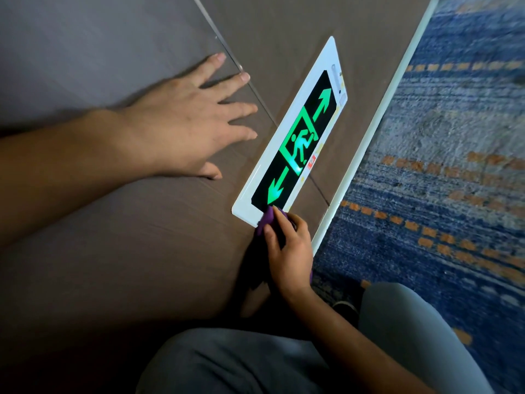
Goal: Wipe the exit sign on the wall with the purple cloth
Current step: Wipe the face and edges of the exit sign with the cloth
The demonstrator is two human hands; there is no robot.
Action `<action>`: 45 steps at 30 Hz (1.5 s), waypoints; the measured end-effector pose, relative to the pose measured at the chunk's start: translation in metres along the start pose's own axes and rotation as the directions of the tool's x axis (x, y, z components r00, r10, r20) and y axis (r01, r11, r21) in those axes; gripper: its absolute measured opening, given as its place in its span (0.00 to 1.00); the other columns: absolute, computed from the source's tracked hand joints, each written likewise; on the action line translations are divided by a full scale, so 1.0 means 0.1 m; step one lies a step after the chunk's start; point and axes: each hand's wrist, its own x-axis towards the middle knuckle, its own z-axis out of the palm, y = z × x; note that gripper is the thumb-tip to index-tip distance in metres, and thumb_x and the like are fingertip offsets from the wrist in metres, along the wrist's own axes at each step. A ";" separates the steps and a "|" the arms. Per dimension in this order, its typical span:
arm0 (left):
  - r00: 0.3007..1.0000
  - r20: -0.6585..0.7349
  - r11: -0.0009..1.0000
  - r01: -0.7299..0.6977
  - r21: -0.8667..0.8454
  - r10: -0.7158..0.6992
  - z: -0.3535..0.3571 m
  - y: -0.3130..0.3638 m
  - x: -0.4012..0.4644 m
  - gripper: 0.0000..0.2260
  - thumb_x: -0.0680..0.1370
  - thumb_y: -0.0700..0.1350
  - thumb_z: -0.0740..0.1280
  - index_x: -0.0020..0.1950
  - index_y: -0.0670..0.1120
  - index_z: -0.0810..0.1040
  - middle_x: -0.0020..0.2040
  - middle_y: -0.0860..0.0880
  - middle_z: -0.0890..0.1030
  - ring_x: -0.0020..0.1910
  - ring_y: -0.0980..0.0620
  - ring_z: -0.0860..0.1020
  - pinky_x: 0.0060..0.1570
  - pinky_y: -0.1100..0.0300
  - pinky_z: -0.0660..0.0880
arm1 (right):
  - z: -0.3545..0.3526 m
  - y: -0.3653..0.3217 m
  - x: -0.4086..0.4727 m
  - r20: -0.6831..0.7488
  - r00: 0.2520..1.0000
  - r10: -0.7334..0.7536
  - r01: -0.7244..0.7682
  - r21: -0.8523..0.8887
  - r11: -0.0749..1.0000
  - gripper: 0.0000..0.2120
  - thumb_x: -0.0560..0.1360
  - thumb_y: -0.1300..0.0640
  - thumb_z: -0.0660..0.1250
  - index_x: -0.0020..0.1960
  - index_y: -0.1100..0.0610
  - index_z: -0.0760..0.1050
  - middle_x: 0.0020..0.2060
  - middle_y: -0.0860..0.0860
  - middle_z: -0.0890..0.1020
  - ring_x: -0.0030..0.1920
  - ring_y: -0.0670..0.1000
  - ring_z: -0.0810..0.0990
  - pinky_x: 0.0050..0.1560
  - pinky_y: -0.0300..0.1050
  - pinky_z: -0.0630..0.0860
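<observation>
Head view: right hand (289, 248) clasps purple cloth (265, 218) at exit sign (295, 137) corner; left hand (184, 123) splayed flat (bracing wall). Advise firm, overlapping lengthwise strokes.

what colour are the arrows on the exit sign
Bright green, glowing against a black panel on the exit sign, which has a white frame; seen in the head view.

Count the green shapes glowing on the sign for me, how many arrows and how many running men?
On the exit sign:
Green arrows: 2
Running man: 1
Total: 3 green shapes
The purple cloth in the right hand touches the lower arrow's tip.
</observation>
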 end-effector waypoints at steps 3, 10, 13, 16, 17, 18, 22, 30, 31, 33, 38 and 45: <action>1.000 0.025 1.000 0.009 0.003 -0.009 -0.01 0.01 0.01 0.42 0.73 0.75 0.56 0.82 0.58 0.54 0.84 0.49 0.55 0.83 0.38 0.47 0.79 0.33 0.44 | 0.00 -0.12 -0.01 -0.038 0.999 -0.009 0.010 0.013 1.000 0.21 0.81 0.48 0.69 0.73 0.43 0.75 0.68 0.48 0.76 0.68 0.49 0.75 0.65 0.48 0.76; 1.000 0.026 1.000 0.007 0.002 -0.007 0.00 0.02 0.01 0.42 0.73 0.75 0.57 0.82 0.58 0.52 0.84 0.49 0.56 0.83 0.38 0.47 0.78 0.33 0.42 | 0.10 -0.46 -0.04 -0.068 0.987 -0.149 0.156 0.122 0.980 0.20 0.79 0.45 0.68 0.70 0.41 0.74 0.63 0.43 0.74 0.64 0.46 0.77 0.61 0.40 0.75; 1.000 0.015 1.000 0.008 -0.022 -0.008 0.00 0.02 0.01 0.42 0.72 0.75 0.59 0.82 0.58 0.53 0.83 0.50 0.58 0.83 0.39 0.48 0.77 0.33 0.42 | 0.10 -0.16 -0.08 -0.062 0.984 -0.164 0.166 0.032 0.986 0.17 0.79 0.49 0.71 0.67 0.45 0.77 0.64 0.49 0.76 0.65 0.51 0.78 0.63 0.44 0.76; 1.000 -0.018 0.999 0.008 -0.048 -0.009 0.00 0.02 0.01 0.41 0.71 0.74 0.61 0.81 0.59 0.58 0.82 0.50 0.62 0.83 0.40 0.50 0.78 0.33 0.45 | 0.09 0.13 -0.10 -0.031 0.999 -0.025 0.025 -0.006 1.000 0.17 0.80 0.50 0.71 0.68 0.48 0.78 0.65 0.50 0.76 0.65 0.52 0.77 0.63 0.53 0.78; 1.000 -0.026 0.999 0.013 -0.051 -0.014 0.00 0.02 0.00 0.41 0.71 0.74 0.62 0.80 0.59 0.60 0.82 0.50 0.63 0.83 0.40 0.51 0.78 0.33 0.46 | 0.09 0.19 -0.09 -0.018 1.000 0.009 -0.009 -0.012 1.000 0.17 0.80 0.50 0.71 0.68 0.49 0.78 0.65 0.50 0.76 0.65 0.52 0.77 0.62 0.54 0.78; 0.999 -0.031 0.999 0.015 -0.049 -0.017 0.00 0.02 0.01 0.40 0.71 0.74 0.61 0.80 0.59 0.60 0.82 0.50 0.63 0.83 0.40 0.52 0.78 0.33 0.47 | 0.08 0.23 -0.07 -0.012 1.000 0.025 -0.026 -0.011 1.000 0.17 0.80 0.50 0.71 0.68 0.50 0.78 0.65 0.50 0.76 0.65 0.52 0.77 0.62 0.55 0.78; 0.999 -0.027 0.999 0.029 -0.025 -0.030 0.00 0.04 0.01 0.40 0.72 0.75 0.59 0.80 0.58 0.60 0.82 0.50 0.62 0.83 0.39 0.51 0.78 0.33 0.47 | 0.08 0.13 -0.07 -0.040 0.999 0.010 -0.009 0.026 1.000 0.17 0.80 0.49 0.71 0.68 0.49 0.79 0.64 0.49 0.77 0.64 0.51 0.78 0.64 0.51 0.77; 1.000 0.007 0.999 0.030 0.034 -0.030 -0.01 0.05 0.02 0.40 0.73 0.75 0.55 0.81 0.58 0.56 0.83 0.49 0.58 0.83 0.39 0.50 0.78 0.33 0.47 | 0.10 -0.35 0.01 -0.095 0.985 -0.143 0.154 0.120 0.981 0.20 0.78 0.43 0.72 0.67 0.49 0.81 0.64 0.50 0.77 0.66 0.52 0.78 0.62 0.45 0.76; 0.999 0.009 0.999 0.032 0.035 -0.033 -0.01 0.06 0.01 0.40 0.73 0.75 0.55 0.81 0.58 0.56 0.83 0.49 0.58 0.83 0.39 0.50 0.78 0.33 0.46 | 0.10 -0.33 0.01 -0.095 0.984 -0.152 0.163 0.126 0.979 0.20 0.78 0.43 0.72 0.67 0.49 0.81 0.64 0.50 0.77 0.65 0.52 0.78 0.63 0.45 0.76; 0.999 0.006 0.999 0.036 0.037 -0.036 -0.01 0.06 0.01 0.40 0.73 0.75 0.55 0.81 0.58 0.57 0.84 0.49 0.57 0.83 0.39 0.49 0.78 0.33 0.46 | 0.10 -0.27 0.01 -0.093 0.983 -0.156 0.168 0.131 0.977 0.20 0.77 0.42 0.71 0.66 0.49 0.81 0.63 0.50 0.77 0.65 0.52 0.78 0.63 0.44 0.76; 0.999 -0.023 0.998 0.040 0.058 -0.039 0.00 0.06 0.02 0.41 0.72 0.76 0.55 0.81 0.58 0.57 0.84 0.46 0.53 0.83 0.37 0.49 0.78 0.33 0.46 | 0.09 0.12 0.05 -0.059 0.994 -0.090 0.093 0.053 0.994 0.19 0.78 0.46 0.73 0.68 0.51 0.80 0.65 0.53 0.77 0.66 0.53 0.77 0.64 0.51 0.78; 0.999 -0.010 0.997 0.047 0.064 -0.047 0.00 0.06 0.03 0.40 0.73 0.75 0.52 0.81 0.58 0.58 0.84 0.46 0.54 0.83 0.38 0.48 0.78 0.33 0.46 | 0.08 0.45 0.13 -0.037 0.999 -0.021 0.021 0.006 1.000 0.20 0.80 0.46 0.71 0.70 0.49 0.78 0.63 0.50 0.77 0.62 0.52 0.79 0.62 0.49 0.78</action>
